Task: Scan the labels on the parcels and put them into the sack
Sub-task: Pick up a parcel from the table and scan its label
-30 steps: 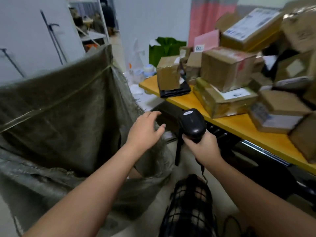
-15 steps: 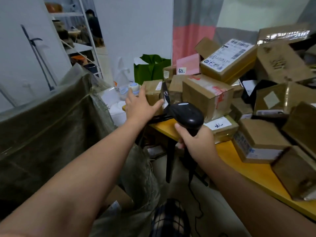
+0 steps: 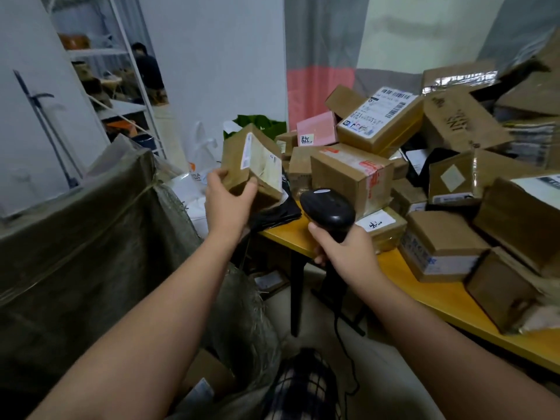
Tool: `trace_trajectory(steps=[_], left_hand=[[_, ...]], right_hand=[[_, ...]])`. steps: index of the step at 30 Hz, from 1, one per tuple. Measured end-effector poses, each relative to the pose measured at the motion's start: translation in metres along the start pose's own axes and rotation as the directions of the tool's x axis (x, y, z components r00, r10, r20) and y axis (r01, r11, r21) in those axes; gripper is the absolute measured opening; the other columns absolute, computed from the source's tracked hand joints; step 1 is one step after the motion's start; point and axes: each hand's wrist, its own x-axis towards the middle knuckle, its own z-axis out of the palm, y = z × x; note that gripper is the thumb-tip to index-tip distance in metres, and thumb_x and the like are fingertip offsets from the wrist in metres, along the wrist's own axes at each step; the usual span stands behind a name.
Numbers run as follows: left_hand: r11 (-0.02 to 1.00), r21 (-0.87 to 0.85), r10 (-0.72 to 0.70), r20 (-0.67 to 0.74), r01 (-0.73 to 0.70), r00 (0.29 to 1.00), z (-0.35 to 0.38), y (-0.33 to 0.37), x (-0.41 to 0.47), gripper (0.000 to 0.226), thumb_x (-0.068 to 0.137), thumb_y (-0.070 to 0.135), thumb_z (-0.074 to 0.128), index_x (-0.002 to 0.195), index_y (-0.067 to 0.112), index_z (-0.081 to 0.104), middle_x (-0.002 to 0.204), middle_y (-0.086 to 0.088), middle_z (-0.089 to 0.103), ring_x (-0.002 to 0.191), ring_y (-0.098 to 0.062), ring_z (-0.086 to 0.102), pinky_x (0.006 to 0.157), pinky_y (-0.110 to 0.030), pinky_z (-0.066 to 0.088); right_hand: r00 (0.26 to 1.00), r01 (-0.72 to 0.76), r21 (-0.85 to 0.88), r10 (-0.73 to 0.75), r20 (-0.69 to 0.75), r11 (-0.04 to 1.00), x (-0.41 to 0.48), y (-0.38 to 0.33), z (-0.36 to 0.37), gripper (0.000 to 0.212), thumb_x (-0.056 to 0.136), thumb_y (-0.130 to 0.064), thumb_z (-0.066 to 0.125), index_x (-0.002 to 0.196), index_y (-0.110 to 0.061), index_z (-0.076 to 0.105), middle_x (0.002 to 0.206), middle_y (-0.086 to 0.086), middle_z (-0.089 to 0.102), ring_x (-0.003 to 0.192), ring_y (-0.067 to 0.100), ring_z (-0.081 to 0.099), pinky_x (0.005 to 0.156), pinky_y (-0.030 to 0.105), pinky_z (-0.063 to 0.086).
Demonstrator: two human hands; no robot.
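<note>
Left hand [image 3: 228, 199] has a small brown parcel [image 3: 253, 165] gripped and lifted, tilted, just off the yellow bench's [image 3: 454, 295] left end above a black bag [image 3: 274, 212]. Right hand [image 3: 345, 253] is wrapped round the black scanner [image 3: 328, 209] at the front edge. Open green sack [image 3: 91, 237] sits left of the bench.

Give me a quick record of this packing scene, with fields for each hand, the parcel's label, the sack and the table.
left hand: grips a small cardboard parcel, held up above the table's left end
right hand: holds the black scanner by its handle
label: white, wraps over one edge, facing the camera
sack: grey-green, stands left of the table
table: yellow, piled with cardboard parcels
</note>
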Motion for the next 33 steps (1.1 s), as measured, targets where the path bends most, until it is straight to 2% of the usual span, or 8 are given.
trace_trajectory(steps=[2, 6, 14, 20, 23, 26, 30, 33], left_hand=[[0.979, -0.202, -0.033, 0.019, 0.036, 0.999, -0.013, -0.006, -0.026, 0.043, 0.086, 0.036, 0.065, 0.119, 0.026, 0.039, 0.118, 0.0, 0.054, 0.1, -0.007, 0.056, 0.067, -0.004, 0.045], [0.933, -0.348, -0.054, 0.129, 0.096, 0.99, -0.031, -0.024, -0.073, 0.039, 0.086, 0.029, 0.064, 0.117, 0.031, 0.041, 0.12, -0.006, 0.056, 0.101, -0.011, 0.061, 0.083, -0.026, 0.052], [0.86, -0.495, 0.031, 0.294, 0.125, 0.955, -0.064, -0.04, -0.114, 0.037, 0.069, 0.038, 0.068, 0.103, 0.046, 0.057, 0.114, 0.004, 0.062, 0.107, -0.017, 0.063, 0.084, -0.031, 0.054], [0.856, -0.435, 0.01, 0.552, 0.278, 0.834, -0.054, -0.045, -0.147, 0.047, 0.074, 0.029, 0.067, 0.115, 0.036, 0.045, 0.102, 0.006, 0.069, 0.097, -0.01, 0.067, 0.081, -0.026, 0.053], [0.938, -0.317, 0.059, 0.548, 0.142, 0.835, -0.056, -0.031, -0.142, 0.08, 0.068, 0.042, 0.079, 0.132, 0.035, 0.029, 0.117, 0.014, 0.055, 0.101, 0.005, 0.061, 0.08, -0.013, 0.05], [0.978, -0.173, 0.189, 0.498, -0.117, 0.846, -0.065, -0.018, -0.123, 0.097, 0.068, 0.049, 0.076, 0.142, 0.047, 0.012, 0.148, 0.012, 0.028, 0.132, 0.0, 0.033, 0.106, -0.021, 0.032], [0.993, -0.017, 0.08, 0.831, -0.119, 0.551, -0.074, -0.009, -0.104, 0.087, 0.068, 0.039, 0.077, 0.136, 0.056, 0.026, 0.145, 0.007, 0.041, 0.132, -0.009, 0.041, 0.101, -0.029, 0.042], [0.999, -0.027, 0.036, 0.859, -0.025, 0.511, -0.078, -0.017, -0.101, 0.087, 0.068, 0.026, 0.079, 0.135, 0.05, 0.03, 0.13, 0.006, 0.052, 0.113, -0.004, 0.057, 0.09, -0.025, 0.051]], right_hand=[[0.997, 0.064, 0.026, -0.064, 0.031, 0.998, -0.008, -0.003, -0.002, 0.024, 0.086, -0.03, 0.071, 0.096, -0.009, 0.068, 0.072, -0.007, 0.066, 0.065, 0.003, 0.065, 0.068, 0.023, 0.048], [0.986, 0.148, 0.178, -0.158, 0.047, 0.973, -0.029, -0.003, 0.0, 0.03, 0.084, -0.017, 0.074, 0.111, -0.028, 0.062, 0.098, -0.026, 0.065, 0.093, -0.021, 0.057, 0.075, -0.002, 0.039], [0.993, 0.11, 0.449, -0.117, -0.013, 0.887, -0.077, 0.007, 0.006, 0.039, 0.071, -0.023, 0.079, 0.107, -0.028, 0.066, 0.095, -0.015, 0.072, 0.1, 0.007, 0.066, 0.09, 0.032, 0.054], [0.992, 0.098, 0.531, -0.126, 0.016, 0.842, -0.109, 0.013, 0.02, 0.04, 0.079, 0.007, 0.071, 0.115, -0.007, 0.064, 0.107, 0.001, 0.073, 0.098, 0.011, 0.069, 0.082, 0.023, 0.053], [0.987, 0.135, 0.328, -0.157, 0.043, 0.935, -0.103, 0.012, -0.006, 0.043, 0.073, 0.009, 0.076, 0.109, -0.013, 0.066, 0.107, -0.001, 0.072, 0.095, 0.001, 0.068, 0.082, 0.015, 0.051], [0.961, 0.151, -0.001, -0.146, 0.236, 0.989, -0.096, 0.01, -0.039, 0.049, 0.068, 0.001, 0.084, 0.103, -0.026, 0.062, 0.099, -0.019, 0.067, 0.087, -0.018, 0.061, 0.073, 0.001, 0.043], [0.917, 0.224, -0.162, -0.151, 0.369, 0.961, -0.09, 0.006, -0.054, 0.063, 0.065, 0.0, 0.086, 0.106, -0.036, 0.053, 0.104, -0.026, 0.059, 0.092, -0.026, 0.053, 0.077, -0.004, 0.037], [0.887, 0.282, -0.19, -0.18, 0.425, 0.94, -0.087, 0.002, -0.054, 0.067, 0.065, 0.004, 0.085, 0.103, -0.039, 0.051, 0.104, -0.026, 0.058, 0.092, -0.028, 0.052, 0.078, -0.005, 0.036]])
